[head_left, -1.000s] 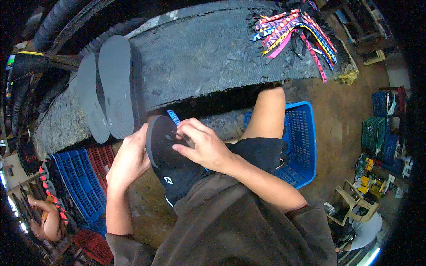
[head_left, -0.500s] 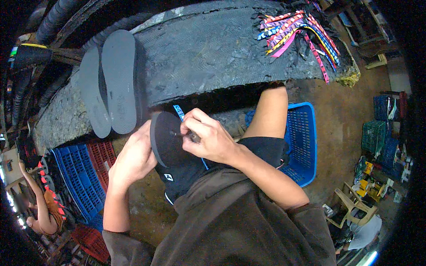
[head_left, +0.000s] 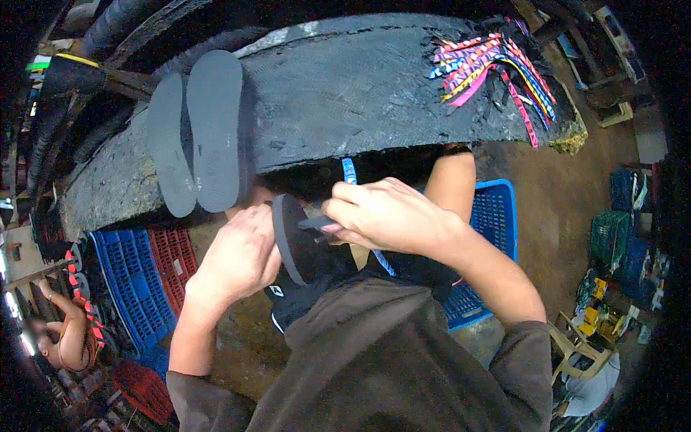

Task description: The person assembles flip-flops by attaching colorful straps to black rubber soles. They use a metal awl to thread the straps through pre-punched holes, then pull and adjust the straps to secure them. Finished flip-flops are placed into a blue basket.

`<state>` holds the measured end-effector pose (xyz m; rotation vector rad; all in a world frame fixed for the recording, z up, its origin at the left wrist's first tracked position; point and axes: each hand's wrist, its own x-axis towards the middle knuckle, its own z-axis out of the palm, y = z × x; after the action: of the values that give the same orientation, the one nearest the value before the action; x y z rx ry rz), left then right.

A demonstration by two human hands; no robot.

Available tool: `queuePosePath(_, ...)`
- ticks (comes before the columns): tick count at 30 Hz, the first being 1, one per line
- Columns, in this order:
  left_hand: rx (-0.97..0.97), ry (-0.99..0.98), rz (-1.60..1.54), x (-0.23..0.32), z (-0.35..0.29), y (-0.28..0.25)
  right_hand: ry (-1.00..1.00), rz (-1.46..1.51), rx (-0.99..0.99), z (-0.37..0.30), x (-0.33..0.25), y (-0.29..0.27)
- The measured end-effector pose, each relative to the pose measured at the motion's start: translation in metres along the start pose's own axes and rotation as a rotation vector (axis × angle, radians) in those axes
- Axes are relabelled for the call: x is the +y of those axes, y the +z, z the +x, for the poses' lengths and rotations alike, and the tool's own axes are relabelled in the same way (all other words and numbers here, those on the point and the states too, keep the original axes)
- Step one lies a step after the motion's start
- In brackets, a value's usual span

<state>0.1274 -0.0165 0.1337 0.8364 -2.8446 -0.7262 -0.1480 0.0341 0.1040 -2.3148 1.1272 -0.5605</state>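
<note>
You have two grey soles (head_left: 198, 137) lying side by side on the dark workbench (head_left: 360, 86), one bundle of coloured straps (head_left: 497, 65) at its far right, and one black sole (head_left: 288, 241) held on edge in front of your chest. Your left hand (head_left: 241, 259) wraps closed around that sole's edge. Your right hand (head_left: 385, 216) pinches its fingers tightly on a blue strap (head_left: 350, 171) and a small tool at the sole.
</note>
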Motion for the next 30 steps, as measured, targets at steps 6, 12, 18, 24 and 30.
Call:
queuePosePath(6,0.108,0.222,-0.118,0.020,-0.005,-0.027,-0.100,0.001,0.002,-0.021,-0.043,-0.054)
queuePosePath(12,0.191,0.333,-0.241,0.033,-0.008,-0.028,-0.084,0.110,-0.034,-0.042,-0.063,-0.072)
queuePosePath(18,0.071,0.373,-0.497,0.014,0.019,0.008,0.131,0.301,0.009,-0.063,-0.055,-0.055)
queuePosePath(24,0.140,0.004,-0.952,-0.014,0.046,0.133,0.475,0.357,0.143,-0.083,-0.007,-0.024)
queuePosePath(30,0.270,-0.269,-1.496,-0.006,0.057,0.175,0.651,0.547,0.140,-0.090,0.016,-0.006)
